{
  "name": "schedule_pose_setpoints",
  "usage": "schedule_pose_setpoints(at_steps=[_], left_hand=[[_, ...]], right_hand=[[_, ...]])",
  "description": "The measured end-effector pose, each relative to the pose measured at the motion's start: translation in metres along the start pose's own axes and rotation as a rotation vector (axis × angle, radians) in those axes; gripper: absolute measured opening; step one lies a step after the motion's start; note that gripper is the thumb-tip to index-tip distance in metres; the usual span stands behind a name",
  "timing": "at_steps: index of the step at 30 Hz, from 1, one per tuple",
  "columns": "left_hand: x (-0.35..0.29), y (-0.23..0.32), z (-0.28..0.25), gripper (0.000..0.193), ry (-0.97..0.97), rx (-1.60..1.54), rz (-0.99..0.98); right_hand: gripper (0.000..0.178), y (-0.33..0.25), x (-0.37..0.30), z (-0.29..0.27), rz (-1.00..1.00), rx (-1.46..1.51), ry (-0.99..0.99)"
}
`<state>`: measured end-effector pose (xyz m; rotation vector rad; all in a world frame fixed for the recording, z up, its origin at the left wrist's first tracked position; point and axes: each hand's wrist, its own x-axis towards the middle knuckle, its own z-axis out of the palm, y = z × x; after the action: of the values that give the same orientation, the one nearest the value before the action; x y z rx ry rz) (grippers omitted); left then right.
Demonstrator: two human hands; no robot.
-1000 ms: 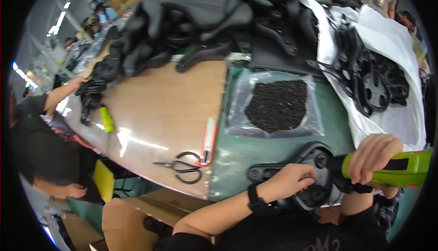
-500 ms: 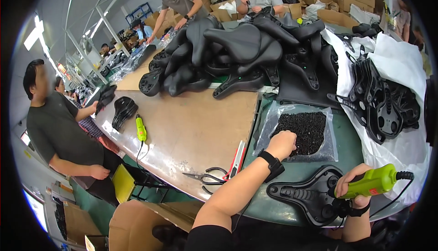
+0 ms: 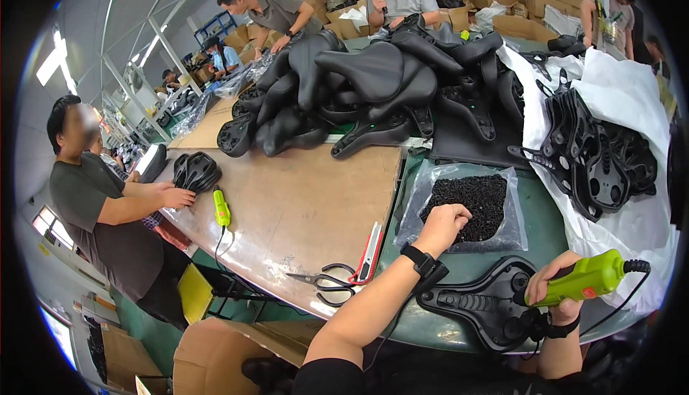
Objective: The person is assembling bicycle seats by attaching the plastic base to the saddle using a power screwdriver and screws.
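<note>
My left hand (image 3: 445,225) is over an opened clear plastic bag (image 3: 413,224) full of small black screw-like pieces (image 3: 470,197). Its fingers are pinched together, and whatever is between them is too small to see. A lime-green electric screwdriver (image 3: 585,278) lies sideways in my right hand (image 3: 554,289), its dark front end pointing left. Beneath that hand a black bicycle saddle (image 3: 466,300) rests on the green table near the front edge, underside up, nose to the left. My fingers hide part of its wide end.
Black saddles (image 3: 359,79) are heaped at the back. Black saddle base plates (image 3: 603,158) lie on white sheeting (image 3: 624,93) at right. Scissors (image 3: 326,280), a red box cutter (image 3: 369,255) and another green screwdriver (image 3: 221,208) lie left. A co-worker (image 3: 108,201) stands at left, hands on saddles.
My left hand has lifted slightly, its fingertips now pinched above the pieces. My right hand stays about where it was. The left co-worker now reaches both hands to the saddles on the table.
</note>
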<state>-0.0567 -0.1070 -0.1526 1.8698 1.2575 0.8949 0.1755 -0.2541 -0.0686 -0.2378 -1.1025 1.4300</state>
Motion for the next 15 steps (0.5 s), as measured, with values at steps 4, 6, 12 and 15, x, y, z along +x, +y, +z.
schedule_pose_setpoints(at_steps=[4,6,12,15], left_hand=[[-0.0004,0.0005,0.0007,0.014,0.036,0.025,0.044],[-0.0004,0.0024,-0.0003,0.014,0.060,0.081,0.090],[-0.0032,-0.0025,-0.0063,0.010,0.105,0.020,0.005],[-0.0054,-0.0041,-0.0055,0.011,0.074,-0.067,-0.060]], right_hand=[[0.053,0.0006,-0.0026,0.0013,-0.022,-0.042,-0.009],[0.053,0.0017,-0.0043,0.0004,-0.031,-0.068,-0.031],[0.052,0.0024,-0.0046,-0.0002,-0.035,-0.123,-0.114],[0.051,0.0025,-0.0060,0.0012,-0.052,-0.104,-0.089]])
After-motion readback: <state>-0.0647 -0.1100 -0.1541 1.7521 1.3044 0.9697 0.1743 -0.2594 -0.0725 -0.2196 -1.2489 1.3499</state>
